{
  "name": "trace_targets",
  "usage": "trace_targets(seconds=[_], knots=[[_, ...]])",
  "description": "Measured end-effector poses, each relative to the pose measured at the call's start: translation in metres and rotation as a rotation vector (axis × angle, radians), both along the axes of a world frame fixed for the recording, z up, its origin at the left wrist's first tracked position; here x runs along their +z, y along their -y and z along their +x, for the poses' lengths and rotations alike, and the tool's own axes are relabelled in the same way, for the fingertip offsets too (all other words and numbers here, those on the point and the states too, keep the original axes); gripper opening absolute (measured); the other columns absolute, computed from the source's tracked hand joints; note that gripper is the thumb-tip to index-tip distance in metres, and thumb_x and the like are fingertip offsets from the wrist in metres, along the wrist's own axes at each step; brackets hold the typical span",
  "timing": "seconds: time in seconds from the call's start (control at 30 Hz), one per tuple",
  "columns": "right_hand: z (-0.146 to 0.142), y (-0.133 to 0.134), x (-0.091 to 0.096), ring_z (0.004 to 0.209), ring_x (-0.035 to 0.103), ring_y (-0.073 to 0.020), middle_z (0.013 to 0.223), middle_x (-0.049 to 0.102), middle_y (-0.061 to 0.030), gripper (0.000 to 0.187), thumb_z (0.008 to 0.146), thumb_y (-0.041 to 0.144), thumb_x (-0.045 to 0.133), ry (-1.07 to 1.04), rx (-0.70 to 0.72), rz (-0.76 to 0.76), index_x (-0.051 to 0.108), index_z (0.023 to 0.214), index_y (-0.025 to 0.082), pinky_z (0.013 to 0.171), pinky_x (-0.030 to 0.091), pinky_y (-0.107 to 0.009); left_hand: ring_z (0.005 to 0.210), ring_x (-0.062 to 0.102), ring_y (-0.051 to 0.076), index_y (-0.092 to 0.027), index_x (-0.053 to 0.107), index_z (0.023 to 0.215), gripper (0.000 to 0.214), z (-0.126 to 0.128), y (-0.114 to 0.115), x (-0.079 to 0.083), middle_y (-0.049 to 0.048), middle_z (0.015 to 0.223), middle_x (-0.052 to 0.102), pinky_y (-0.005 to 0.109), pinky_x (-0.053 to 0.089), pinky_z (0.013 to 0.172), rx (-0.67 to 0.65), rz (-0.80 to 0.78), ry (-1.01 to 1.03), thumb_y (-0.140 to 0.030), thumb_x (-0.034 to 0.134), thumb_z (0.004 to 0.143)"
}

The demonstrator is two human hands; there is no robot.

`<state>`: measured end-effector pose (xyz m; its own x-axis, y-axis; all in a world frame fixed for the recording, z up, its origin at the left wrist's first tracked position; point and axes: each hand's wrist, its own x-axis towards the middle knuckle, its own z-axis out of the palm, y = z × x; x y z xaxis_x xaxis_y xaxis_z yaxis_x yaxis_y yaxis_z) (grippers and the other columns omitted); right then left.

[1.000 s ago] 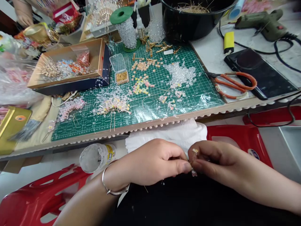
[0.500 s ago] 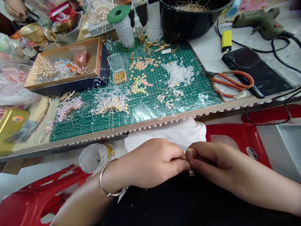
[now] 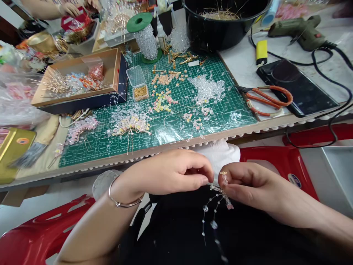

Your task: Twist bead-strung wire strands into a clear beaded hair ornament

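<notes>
Left hand (image 3: 168,173) drawn back; beaded strand (image 3: 213,217) now hangs from right hand (image 3: 250,187).

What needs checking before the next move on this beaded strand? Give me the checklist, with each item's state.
1. Right hand pinching the top of the beaded strand: ok, held in its fingertips.
2. Strand hanging free over the dark clothing: ok, no snag visible.
3. Left hand on the strand: cannot tell, its fingertips sit close beside the pinch.
4. Silver bangle clear of the strand: ok.
5. Bead joins at the pinch: cannot tell, hidden by fingers.
6. Orange-handled scissors within reach: not ok, they lie well beyond the hands.
</notes>
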<state>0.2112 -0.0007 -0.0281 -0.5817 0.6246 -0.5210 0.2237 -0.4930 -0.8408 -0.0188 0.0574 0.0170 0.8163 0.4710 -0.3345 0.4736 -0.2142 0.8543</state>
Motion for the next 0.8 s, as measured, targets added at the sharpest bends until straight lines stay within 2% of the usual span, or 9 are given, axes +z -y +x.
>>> trace_targets(seconds=[0.1,0.17,0.23,0.3,0.37,0.47,0.53,0.63,0.8], knots=[[-0.002,-0.001,0.004,0.056,0.04,-0.0109,0.063,0.05,0.0038,0.032,0.09,0.045,0.065,0.108,0.008,0.128,0.058,0.07,0.02,0.051,0.032,-0.024,0.084,0.062,0.014,-0.018,0.07,0.088,0.014,0.006,-0.003,0.005,-0.0011,0.087,0.069,0.025,0.044,0.075,-0.057,0.248,-0.078,-0.017,0.057,0.095],[-0.003,-0.002,0.005,0.055,0.041,-0.0111,0.061,0.049,0.004,0.03,0.09,0.041,0.063,0.18,-0.02,0.218,0.058,0.069,0.021,0.049,0.031,-0.024,0.082,0.061,0.016,-0.018,0.068,0.087,0.02,0.013,0.001,0.008,0.0004,0.085,0.068,0.029,0.043,0.072,-0.054,0.485,-0.146,-0.018,0.052,0.098],[-0.006,-0.004,0.005,0.058,0.044,-0.0128,0.064,0.052,0.0027,0.026,0.088,0.037,0.064,0.215,-0.087,0.275,0.057,0.068,0.021,0.052,0.034,-0.025,0.076,0.059,0.019,-0.016,0.065,0.086,0.019,0.022,0.01,0.011,0.0025,0.081,0.065,0.034,0.041,0.067,-0.044,0.741,-0.213,-0.012,0.049,0.095],[-0.008,-0.006,0.006,0.066,0.048,-0.0159,0.069,0.057,0.0006,0.025,0.084,0.034,0.068,0.247,-0.178,0.333,0.054,0.067,0.022,0.057,0.037,-0.027,0.068,0.055,0.02,-0.016,0.061,0.078,0.019,0.033,0.022,0.013,0.0037,0.074,0.059,0.035,0.037,0.06,0.004,0.995,-0.248,-0.004,0.049,0.086],[-0.009,-0.008,0.008,0.069,0.049,-0.0175,0.069,0.057,-0.0001,0.027,0.081,0.033,0.072,0.269,-0.277,0.378,0.053,0.065,0.023,0.06,0.038,-0.028,0.059,0.049,0.019,-0.018,0.056,0.071,0.021,0.042,0.033,0.012,0.0027,0.066,0.052,0.034,0.033,0.054,0.115,1.162,-0.227,-0.001,0.05,0.082],[-0.009,-0.011,0.01,0.065,0.048,-0.0163,0.067,0.057,0.0011,0.024,0.082,0.038,0.075,0.218,-0.421,0.392,0.06,0.07,0.023,0.057,0.039,-0.028,0.053,0.044,0.016,-0.018,0.056,0.071,0.02,0.05,0.045,0.005,0.0002,0.061,0.049,0.033,0.03,0.05,0.283,1.215,-0.135,-0.004,0.054,0.085],[-0.008,-0.011,0.011,0.063,0.051,-0.0154,0.07,0.06,0.0011,0.023,0.084,0.044,0.074,0.119,-0.488,0.36,0.065,0.076,0.024,0.056,0.041,-0.026,0.054,0.044,0.016,-0.017,0.06,0.076,0.015,0.05,0.048,-0.002,-0.0004,0.06,0.051,0.034,0.031,0.049,0.316,1.239,-0.063,-0.007,0.057,0.086],[-0.009,-0.01,0.011,0.062,0.054,-0.0143,0.071,0.062,0.0012,0.028,0.087,0.051,0.071,-0.038,-0.551,0.267,0.067,0.079,0.024,0.056,0.045,-0.024,0.055,0.048,0.017,-0.014,0.065,0.087,0.004,0.045,0.048,-0.01,-0.0007,0.062,0.055,0.035,0.034,0.049,0.319,1.341,0.024,-0.011,0.063,0.086],[-0.015,-0.01,0.017,0.055,0.045,-0.0111,0.063,0.054,0.003,0.035,0.078,0.054,0.08,-0.233,-0.638,0.041,0.065,0.073,0.022,0.051,0.041,-0.023,0.05,0.05,0.014,-0.008,0.07,0.098,0.016,0.041,0.046,-0.006,-0.0004,0.06,0.06,0.033,0.033,0.044,0.23,1.501,0.036,-0.014,0.06,0.087]])
